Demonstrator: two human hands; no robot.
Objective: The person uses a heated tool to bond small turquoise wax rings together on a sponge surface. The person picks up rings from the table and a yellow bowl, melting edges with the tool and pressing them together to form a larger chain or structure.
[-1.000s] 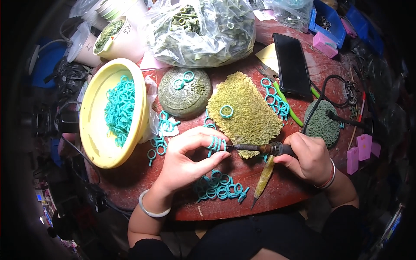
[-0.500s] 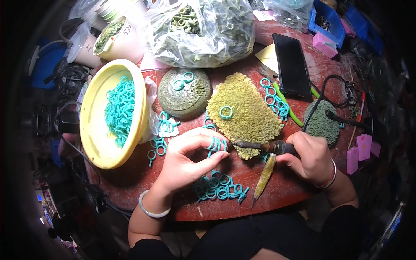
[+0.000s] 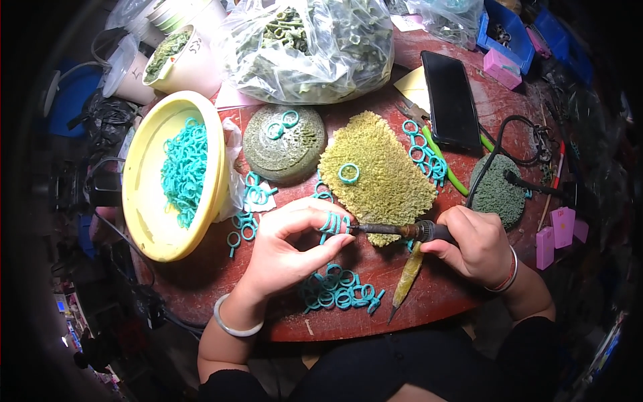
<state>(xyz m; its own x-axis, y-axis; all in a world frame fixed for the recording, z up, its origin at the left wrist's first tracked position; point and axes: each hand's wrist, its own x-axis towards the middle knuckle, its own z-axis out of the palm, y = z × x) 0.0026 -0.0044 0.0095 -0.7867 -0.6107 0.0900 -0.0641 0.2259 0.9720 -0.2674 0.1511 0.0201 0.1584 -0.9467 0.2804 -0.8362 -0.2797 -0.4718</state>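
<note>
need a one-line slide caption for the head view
Teal rings sit around a finger of the left hand, while the right hand holds a dark pen-like tool.

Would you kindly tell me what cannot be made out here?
Head view:
Dark tool: handle end hidden by right hand.
Its tip: too small to tell whether it touches the end ring on left hand.
Clear bag: top cut off by upper edge.
Piled rings in yellow bowl: lower ones hidden by those above.

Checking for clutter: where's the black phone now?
In the head view's upper right, the black phone lies right of the clear bag, overlapping the green-handled pliers.
</note>
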